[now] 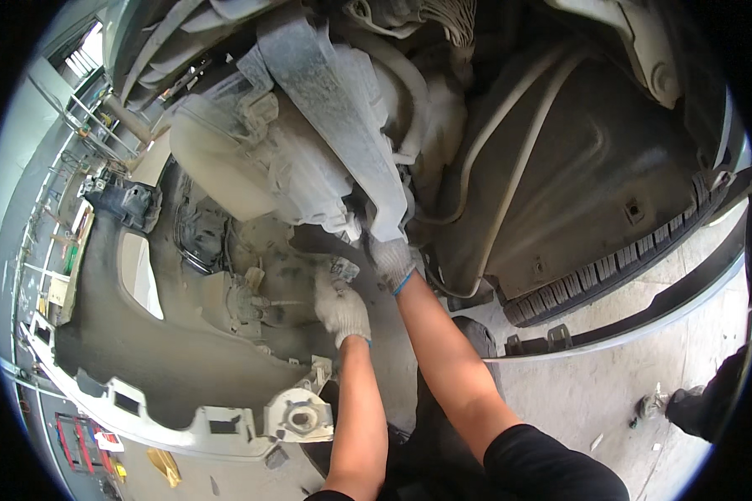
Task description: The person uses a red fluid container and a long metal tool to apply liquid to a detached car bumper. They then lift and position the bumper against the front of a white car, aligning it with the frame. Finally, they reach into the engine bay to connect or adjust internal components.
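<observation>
Both my hands wear pale knit gloves and work under a vehicle's opened front corner. My right hand is up against the lower end of a long grey metal bracket; its fingertips are hidden there. Lower and to the left, my left hand is closed, with a small grey piece at its fingers, its kind unclear. Above my left hand hangs a dusty, pale plastic housing, which looks like a headlamp's back.
A detached bumper cover curves across the lower left. On the right are a dark wheel-arch liner and a tyre. Black parts lie on the left. Another person's dark-clothed leg shows at the right edge.
</observation>
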`<state>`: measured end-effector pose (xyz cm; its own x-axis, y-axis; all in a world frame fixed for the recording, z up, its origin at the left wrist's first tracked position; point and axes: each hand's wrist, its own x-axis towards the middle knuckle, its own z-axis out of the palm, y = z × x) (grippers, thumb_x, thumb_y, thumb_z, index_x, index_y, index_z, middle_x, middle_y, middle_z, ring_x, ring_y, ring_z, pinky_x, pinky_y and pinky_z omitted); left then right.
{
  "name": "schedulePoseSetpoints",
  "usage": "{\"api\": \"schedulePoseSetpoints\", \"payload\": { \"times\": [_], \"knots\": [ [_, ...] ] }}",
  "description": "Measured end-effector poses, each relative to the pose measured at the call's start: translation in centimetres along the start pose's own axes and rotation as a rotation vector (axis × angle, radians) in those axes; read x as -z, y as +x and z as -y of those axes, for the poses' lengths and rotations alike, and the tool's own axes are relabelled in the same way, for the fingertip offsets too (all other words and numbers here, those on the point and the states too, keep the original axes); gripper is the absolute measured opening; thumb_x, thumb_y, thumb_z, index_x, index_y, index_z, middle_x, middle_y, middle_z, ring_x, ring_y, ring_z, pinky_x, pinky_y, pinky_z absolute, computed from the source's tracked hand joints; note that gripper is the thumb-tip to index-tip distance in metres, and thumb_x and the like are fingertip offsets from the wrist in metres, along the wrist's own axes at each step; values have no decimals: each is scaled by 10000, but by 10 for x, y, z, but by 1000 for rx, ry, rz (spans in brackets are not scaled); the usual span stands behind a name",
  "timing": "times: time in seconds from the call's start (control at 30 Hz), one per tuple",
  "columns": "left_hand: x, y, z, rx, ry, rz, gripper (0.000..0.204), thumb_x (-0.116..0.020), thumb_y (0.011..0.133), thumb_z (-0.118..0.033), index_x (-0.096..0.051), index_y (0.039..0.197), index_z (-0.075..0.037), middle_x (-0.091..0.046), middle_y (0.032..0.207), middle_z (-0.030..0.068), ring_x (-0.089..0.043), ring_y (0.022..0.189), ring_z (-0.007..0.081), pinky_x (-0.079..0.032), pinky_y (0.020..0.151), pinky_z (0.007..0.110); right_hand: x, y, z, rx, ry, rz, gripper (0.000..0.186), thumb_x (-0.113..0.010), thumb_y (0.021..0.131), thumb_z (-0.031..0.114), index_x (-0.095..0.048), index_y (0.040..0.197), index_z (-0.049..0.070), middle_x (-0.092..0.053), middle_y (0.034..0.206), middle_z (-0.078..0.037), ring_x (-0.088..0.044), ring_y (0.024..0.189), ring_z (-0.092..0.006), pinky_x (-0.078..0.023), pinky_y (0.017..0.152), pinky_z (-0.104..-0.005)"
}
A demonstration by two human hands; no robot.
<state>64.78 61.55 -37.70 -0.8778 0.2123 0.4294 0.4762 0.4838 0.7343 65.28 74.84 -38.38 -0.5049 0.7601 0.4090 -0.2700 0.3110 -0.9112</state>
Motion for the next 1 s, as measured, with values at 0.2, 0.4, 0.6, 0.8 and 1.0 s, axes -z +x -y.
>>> {"api": "schedulePoseSetpoints", "payload": {
  "times": [0.2, 0.4, 0.6, 0.8, 1.0],
  "knots": [
    [25, 8, -40, 144, -409, -90, 388, -418, 956, -86, -504, 1309, 50, -578, 1281, 208, -588, 1112, 289, -452, 943, 358, -4, -5, 7, 32, -46, -15, 400, -563, 962, 152, -491, 1336, 29, -596, 1236, -109, -567, 1103, -186, -456, 940, -313],
    [21, 5, -48, 94, -445, -46, 400, -411, 943, -69, -510, 1320, 23, -608, 1166, 145, -579, 970, 198, -462, 853, 307, -2, -5, 10, 76, -44, -7, 409, -556, 971, 155, -475, 1348, 19, -580, 1279, -108, -550, 1136, -180, -439, 969, -311],
    [10, 8, -40, -15, -394, -60, 404, -408, 930, -49, -538, 1312, -21, -613, 942, 59, -478, 697, 121, -449, 653, 274, -5, -7, 10, 32, -149, 5, 405, -532, 981, 131, -459, 1364, 22, -566, 1297, -101, -544, 1144, -170, -437, 976, -311],
    [9, 9, -35, 64, -453, -1, 382, -417, 948, -73, -544, 1305, -27, -604, 933, 48, -484, 701, 110, -445, 648, 260, -10, -7, 10, 30, 110, -7, 395, -533, 987, 140, -466, 1360, 30, -571, 1274, -85, -553, 1115, -158, -462, 942, -307],
    [6, 10, -31, -93, -350, -52, 379, -419, 954, -87, -543, 1307, -26, -621, 986, 62, -501, 703, 120, -457, 641, 273, -18, 2, 16, -416, 1012, -66, 381, -547, 982, 143, -487, 1346, 45, -578, 1253, -70, -556, 1102, -151, -471, 927, -297]
  ]
}}
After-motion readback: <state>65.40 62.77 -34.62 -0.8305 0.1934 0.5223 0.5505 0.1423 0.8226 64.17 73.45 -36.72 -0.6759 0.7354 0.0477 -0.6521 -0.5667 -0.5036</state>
